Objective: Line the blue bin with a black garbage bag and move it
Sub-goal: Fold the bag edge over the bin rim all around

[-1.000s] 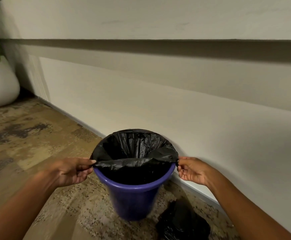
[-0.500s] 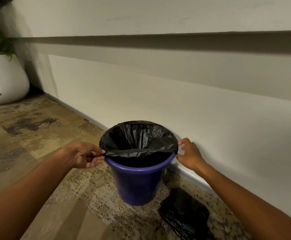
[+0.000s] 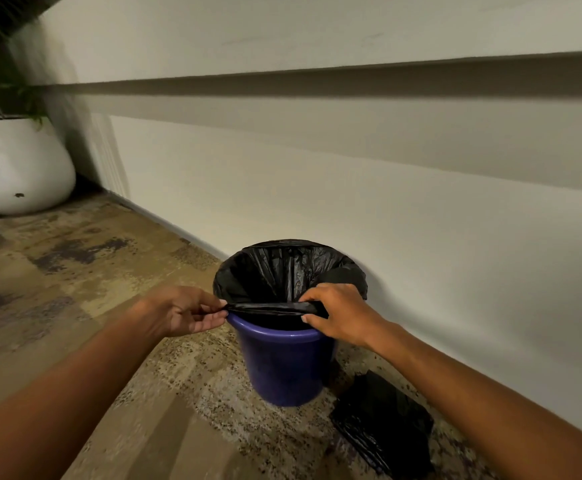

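The blue bin (image 3: 282,368) stands upright on the floor close to the wall. A black garbage bag (image 3: 282,271) sits inside it, folded over the far and side parts of the rim. The near blue rim is bare, and the bag's near edge is stretched just above it. My left hand (image 3: 182,311) pinches that edge at the bin's left side. My right hand (image 3: 338,315) grips the same edge from above, at the near right of the rim.
A folded stack of black bags (image 3: 383,424) lies on the floor right of the bin. A large white planter (image 3: 15,168) with a plant stands at the far left by the wall (image 3: 386,202). Patterned carpet (image 3: 74,271) stretches to the left.
My right hand has moved from the bin's outer right side onto the near right of the rim, gripping the bag edge from above. The view has shifted right and farther from the bin.
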The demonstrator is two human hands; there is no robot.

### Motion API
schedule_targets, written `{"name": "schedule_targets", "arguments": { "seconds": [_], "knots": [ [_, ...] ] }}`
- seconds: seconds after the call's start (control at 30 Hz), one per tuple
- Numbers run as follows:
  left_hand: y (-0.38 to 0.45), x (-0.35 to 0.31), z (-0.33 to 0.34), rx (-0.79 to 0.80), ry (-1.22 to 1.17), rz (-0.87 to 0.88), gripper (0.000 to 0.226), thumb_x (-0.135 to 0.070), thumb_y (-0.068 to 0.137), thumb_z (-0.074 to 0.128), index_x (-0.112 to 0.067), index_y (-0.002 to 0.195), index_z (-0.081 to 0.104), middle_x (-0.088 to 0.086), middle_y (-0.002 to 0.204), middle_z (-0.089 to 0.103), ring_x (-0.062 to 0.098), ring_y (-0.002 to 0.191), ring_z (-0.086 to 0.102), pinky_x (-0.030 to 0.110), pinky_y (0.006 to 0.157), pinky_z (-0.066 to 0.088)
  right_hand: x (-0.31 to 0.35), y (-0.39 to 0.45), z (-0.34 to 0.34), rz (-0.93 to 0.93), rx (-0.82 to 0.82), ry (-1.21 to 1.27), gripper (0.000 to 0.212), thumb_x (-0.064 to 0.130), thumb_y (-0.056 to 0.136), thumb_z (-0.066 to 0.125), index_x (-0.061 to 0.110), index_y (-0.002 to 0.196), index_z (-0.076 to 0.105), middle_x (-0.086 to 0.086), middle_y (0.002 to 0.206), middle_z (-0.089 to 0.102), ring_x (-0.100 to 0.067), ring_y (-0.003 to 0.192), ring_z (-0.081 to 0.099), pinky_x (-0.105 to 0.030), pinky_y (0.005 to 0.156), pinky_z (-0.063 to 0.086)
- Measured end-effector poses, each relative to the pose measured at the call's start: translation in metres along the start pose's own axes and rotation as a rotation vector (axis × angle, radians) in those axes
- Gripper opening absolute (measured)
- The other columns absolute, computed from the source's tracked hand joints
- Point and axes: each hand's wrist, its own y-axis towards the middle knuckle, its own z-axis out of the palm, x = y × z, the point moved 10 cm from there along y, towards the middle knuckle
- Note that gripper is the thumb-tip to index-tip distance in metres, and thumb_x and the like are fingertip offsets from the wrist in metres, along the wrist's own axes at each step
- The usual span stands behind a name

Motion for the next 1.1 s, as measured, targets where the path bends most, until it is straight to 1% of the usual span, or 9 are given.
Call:
{"name": "schedule_targets", "arguments": {
  "seconds": [0.07,0.13,0.23,0.33,0.53,0.67,0.73,0.9,1.1],
  "knots": [
    [0.0,0.004,-0.002,0.015,-0.024,-0.012,0.005,0.013,0.087,0.057,0.008,0.086,0.059,0.022,0.084,0.06,0.024,0.075,0.062,0.038,0.06,0.059,0.007,-0.002,-0.004,-0.05,-0.014,0.024,0.027,0.031,0.088,0.066,0.02,0.113,0.069,0.004,0.105,0.067,-0.014,0.097,0.06,-0.031,0.087,0.047],
    [0.001,0.007,-0.002,0.031,-0.027,-0.026,0.005,0.013,0.087,0.057,0.009,0.087,0.06,0.023,0.084,0.061,0.025,0.074,0.063,0.037,0.058,0.06,0.011,-0.008,-0.005,-0.086,-0.013,0.038,0.027,0.03,0.089,0.065,0.018,0.113,0.07,0.004,0.103,0.065,-0.013,0.095,0.06,-0.026,0.083,0.048],
    [0.004,0.011,-0.003,0.051,-0.043,-0.033,0.005,0.013,0.087,0.057,0.012,0.087,0.062,0.023,0.08,0.064,0.026,0.072,0.065,0.037,0.058,0.06,0.012,-0.016,-0.007,-0.127,-0.021,0.053,0.027,0.029,0.091,0.064,0.018,0.115,0.068,0.005,0.104,0.065,-0.008,0.096,0.059,-0.023,0.085,0.048],
    [0.007,0.014,-0.005,0.074,-0.048,-0.042,0.006,0.013,0.086,0.057,0.014,0.087,0.063,0.024,0.074,0.067,0.026,0.059,0.071,0.036,0.058,0.062,0.013,-0.024,-0.009,-0.149,-0.02,0.092,0.026,0.029,0.09,0.064,0.02,0.115,0.067,0.01,0.104,0.062,-0.002,0.094,0.057,-0.019,0.084,0.048],
    [0.004,0.017,-0.004,0.096,-0.062,-0.051,0.007,0.014,0.084,0.057,0.013,0.089,0.062,0.026,0.077,0.065,0.027,0.056,0.071,0.037,0.055,0.062,0.015,-0.029,-0.005,-0.13,0.014,0.154,0.04,0.045,0.078,0.075,0.023,0.111,0.067,0.015,0.101,0.06,0.0,0.092,0.056,-0.018,0.082,0.047],
    [-0.002,0.019,-0.003,0.068,-0.104,-0.051,0.007,0.016,0.084,0.057,0.01,0.083,0.06,0.026,0.081,0.061,0.029,0.053,0.07,0.043,0.06,0.06,0.026,-0.029,0.002,-0.154,0.01,0.186,0.037,0.035,0.075,0.08,0.019,0.106,0.068,0.009,0.103,0.065,-0.003,0.095,0.058,-0.015,0.083,0.046],
    [-0.004,0.02,-0.002,0.037,-0.11,-0.051,0.008,0.016,0.085,0.056,0.009,0.082,0.059,0.025,0.081,0.061,0.028,0.049,0.069,0.043,0.059,0.059,0.029,-0.027,0.003,-0.153,0.007,0.206,0.033,0.031,0.075,0.081,0.018,0.104,0.069,0.009,0.101,0.066,-0.003,0.093,0.059,-0.016,0.083,0.048],
    [-0.006,0.015,-0.001,-0.012,-0.07,-0.04,0.005,0.013,0.086,0.058,0.009,0.085,0.06,0.021,0.083,0.061,0.023,0.045,0.068,0.039,0.053,0.059,0.036,-0.023,0.004,-0.153,0.037,0.18,0.028,0.026,0.079,0.078,0.017,0.104,0.071,0.005,0.101,0.067,-0.009,0.094,0.061,-0.029,0.085,0.051],
    [-0.007,0.009,0.002,-0.04,-0.059,-0.057,0.006,0.011,0.089,0.055,0.007,0.084,0.057,0.019,0.078,0.059,0.021,0.039,0.064,0.037,0.047,0.057,0.046,-0.023,0.007,-0.195,0.047,0.101,0.033,0.027,0.085,0.072,0.018,0.116,0.068,0.003,0.108,0.065,-0.013,0.102,0.059,-0.032,0.089,0.049]
  ]
}}
